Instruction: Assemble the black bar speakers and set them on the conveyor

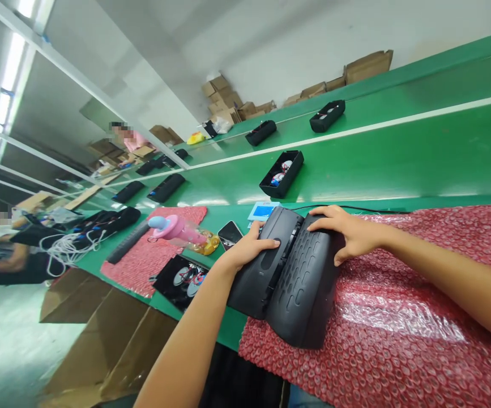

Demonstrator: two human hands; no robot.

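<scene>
Two black plastic speaker housing halves stand side by side in front of me, their long edges close together. My left hand (249, 246) grips the flatter half (253, 280), thumb on its face and fingers over the far edge. The other half (302, 283) has a pattern of raised oval cells and is tilted over red bubble wrap (398, 306). My right hand (341, 229) grips its upper end, fingers on top and thumb on the side. Left of my forearm lies an open black housing (179, 280) with round silver parts and red wires inside.
A phone (230, 233), a light-blue box (263, 211) and a pink-lidded bottle (181, 231) stand beyond my left hand. Several black housings, one an open shell (282, 173), sit on the green conveyor (376, 147). A cardboard box (101, 334) is below left. Other people sit farther left.
</scene>
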